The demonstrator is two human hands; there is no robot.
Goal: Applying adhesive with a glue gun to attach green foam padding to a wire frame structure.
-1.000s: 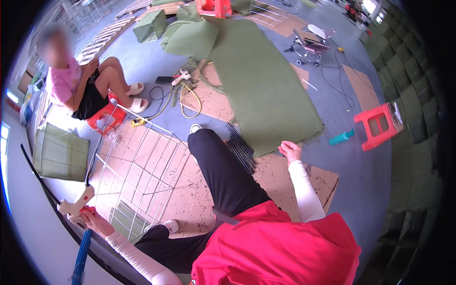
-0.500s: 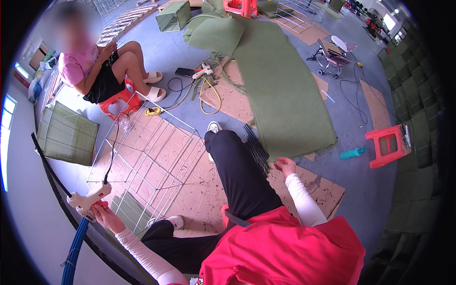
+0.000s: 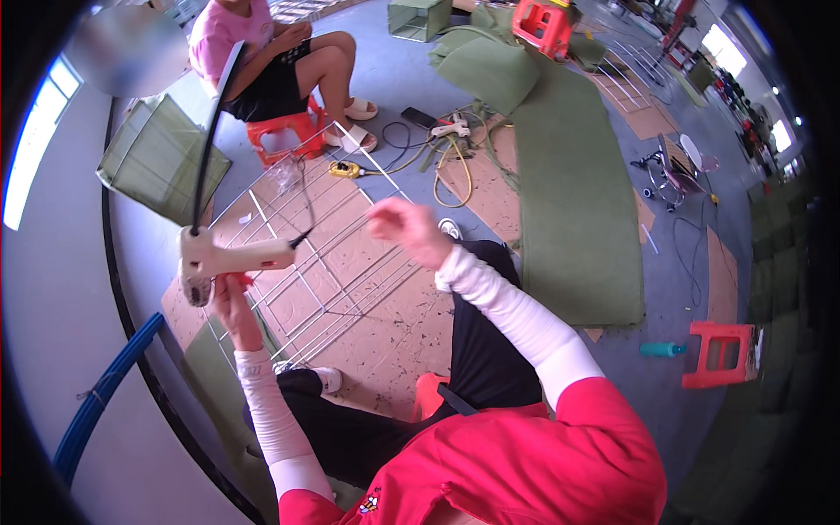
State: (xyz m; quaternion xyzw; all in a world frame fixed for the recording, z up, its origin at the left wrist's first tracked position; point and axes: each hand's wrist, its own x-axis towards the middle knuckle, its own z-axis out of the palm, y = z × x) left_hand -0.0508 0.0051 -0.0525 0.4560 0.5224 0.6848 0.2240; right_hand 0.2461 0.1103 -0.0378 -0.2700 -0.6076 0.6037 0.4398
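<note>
Your left hand (image 3: 229, 296) is wrapped tight around the grip of the glue gun (image 3: 229, 258), held up with its long axis level and its nozzle aimed right, toward your other hand. Your right hand (image 3: 404, 229) hangs loosely curled, holding nothing, just right of that nozzle. Below both lies the wire grid (image 3: 319, 262) on cardboard (image 3: 394, 332), nearer your left hand. Beyond it sits a person (image 3: 271, 52).
</note>
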